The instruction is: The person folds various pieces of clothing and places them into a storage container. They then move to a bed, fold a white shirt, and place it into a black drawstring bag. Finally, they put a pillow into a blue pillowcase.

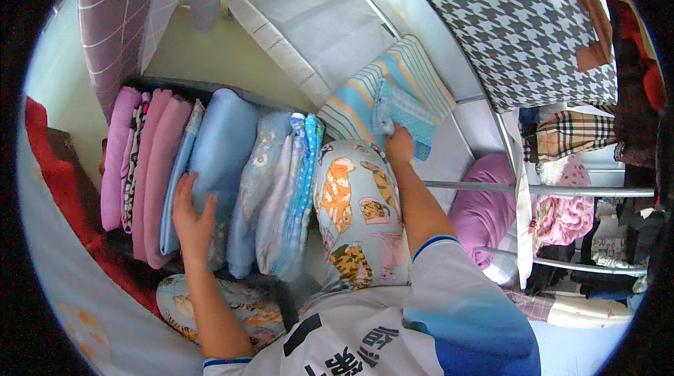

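My left hand [194,220] rests against a row of upright folded fabrics, fingers apart. Its fingertips lie by a thin blue folded cloth [181,176] and its thumb by a thick plain blue folded fabric [224,134]. On the right, my right hand [400,143] grips the near edge of a light blue folded cloth [408,112] with dots and a checked band; its fingertips are partly hidden. That cloth lies on a striped folded cloth [342,105] on a pale fabric shelf [445,165].
Pink folded fabrics [163,181] and dotted blue cloths [310,160] share the dark-edged container [174,83]. Metal rods [474,186] cross at right, near a purple bundle [482,207]. A houndstooth cover [505,23] hangs above. My knee in cat-print trousers [363,213] stands between.
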Demonstrator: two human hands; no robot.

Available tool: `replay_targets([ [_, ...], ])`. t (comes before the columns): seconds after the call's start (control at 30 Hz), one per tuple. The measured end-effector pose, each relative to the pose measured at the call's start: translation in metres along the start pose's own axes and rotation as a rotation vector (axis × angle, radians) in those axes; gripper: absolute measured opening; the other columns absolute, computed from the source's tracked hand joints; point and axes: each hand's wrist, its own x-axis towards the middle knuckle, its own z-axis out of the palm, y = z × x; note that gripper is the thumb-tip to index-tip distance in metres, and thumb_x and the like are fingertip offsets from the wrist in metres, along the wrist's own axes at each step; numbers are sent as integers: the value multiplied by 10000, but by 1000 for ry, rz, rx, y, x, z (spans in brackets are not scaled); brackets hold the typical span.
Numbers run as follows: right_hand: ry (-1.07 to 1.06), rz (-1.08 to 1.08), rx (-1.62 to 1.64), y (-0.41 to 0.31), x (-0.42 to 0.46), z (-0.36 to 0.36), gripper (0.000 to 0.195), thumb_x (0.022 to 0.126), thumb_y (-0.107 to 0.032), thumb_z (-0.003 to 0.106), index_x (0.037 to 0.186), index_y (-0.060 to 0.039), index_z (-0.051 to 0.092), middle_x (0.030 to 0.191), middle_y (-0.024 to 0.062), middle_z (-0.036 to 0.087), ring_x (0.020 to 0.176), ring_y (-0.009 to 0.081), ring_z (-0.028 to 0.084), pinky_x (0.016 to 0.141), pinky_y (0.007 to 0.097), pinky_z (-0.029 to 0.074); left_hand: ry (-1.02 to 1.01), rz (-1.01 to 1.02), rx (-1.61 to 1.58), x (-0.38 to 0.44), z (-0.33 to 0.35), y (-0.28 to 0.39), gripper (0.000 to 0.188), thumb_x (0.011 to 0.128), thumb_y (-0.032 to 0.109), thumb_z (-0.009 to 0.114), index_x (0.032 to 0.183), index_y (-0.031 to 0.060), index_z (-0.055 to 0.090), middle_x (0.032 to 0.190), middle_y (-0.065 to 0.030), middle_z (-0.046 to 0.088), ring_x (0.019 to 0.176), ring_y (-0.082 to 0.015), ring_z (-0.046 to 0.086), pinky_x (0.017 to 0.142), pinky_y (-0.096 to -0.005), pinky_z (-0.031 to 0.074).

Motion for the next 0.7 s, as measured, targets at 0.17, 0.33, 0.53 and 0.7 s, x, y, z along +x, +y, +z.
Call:
replay_targets([
  [0.17,158,118,376,13,12,10,427,750,-241,624,1155,-119,562,1041,188,607,956,380,573,770,435,464,72,31,-32,-2,1,-5,566,713,115,665,1239,17,482,1234,-220,500,1162,-368,460,995,-411,342],
  [0.33,-44,-197,187,34,17,37,550,726,-154,636,1237,-27,476,1201,186,529,1088,345,523,905,407,428,80,-57,251,-3,16,-2,711,669,274,713,1287,52,439,1241,-192,480,1132,-350,464,920,-469,363],
  [0.53,-72,-549,717,-100,-5,-77,432,768,-51,581,1195,-34,518,1140,150,571,997,261,576,880,343,444,-147,-170,127,-9,11,-5,707,656,307,708,1254,28,454,1100,-169,509,1043,-341,496,849,-488,400],
  [0.7,-579,-996,714,-251,-107,-168,210,764,-39,574,968,-39,622,940,106,635,847,246,614,777,330,476,-404,-46,167,-23,18,25,707,631,322,709,1212,-4,472,1107,-174,481,1026,-338,493,828,-482,418],
])
